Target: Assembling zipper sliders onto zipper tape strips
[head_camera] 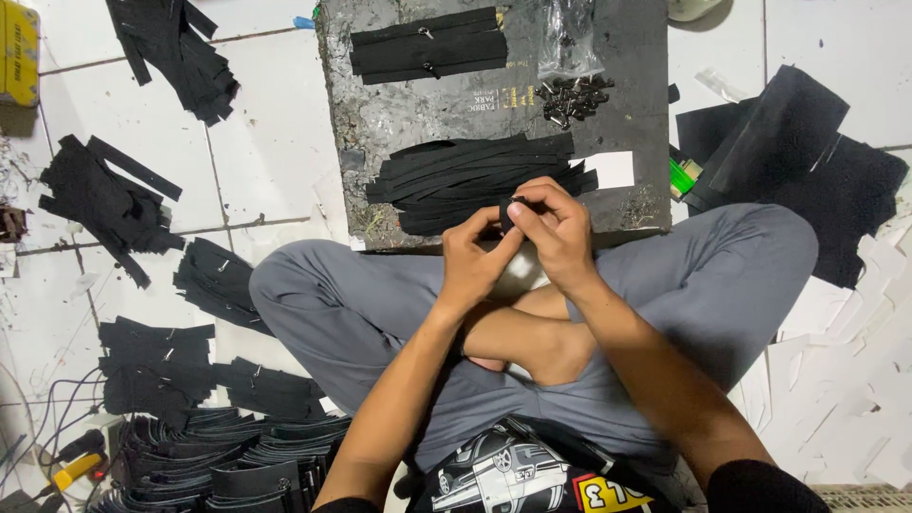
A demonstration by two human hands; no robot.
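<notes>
While you sit cross-legged on the white tiled floor [275, 142], both your hands meet right over the near edge of the dark work board [627, 57]. Your left hand [472, 261] and right hand [556, 233] are pinched together on one small black strap piece [506, 211], fingertips closed narrow around it, thumbs and forefingers doing the gripping. The piece looks folded over, though it's too small to tell exactly how.

Just past your knuckles there's a loose heap of black strips [475, 176] lying across the board, pretty much touching your fingers. Further up the board sits a tidy bundle of strips with metal bits [427, 46], and to its right a little pile of dark metal buckles [573, 98] next to a clear plastic bag [568, 38]. A white card [611, 169] pokes out beside the heap.

Off to your left, more black strap piles [104, 204] are scattered over the tiles, and stacked ones [228, 456] sit by your left knee.
</notes>
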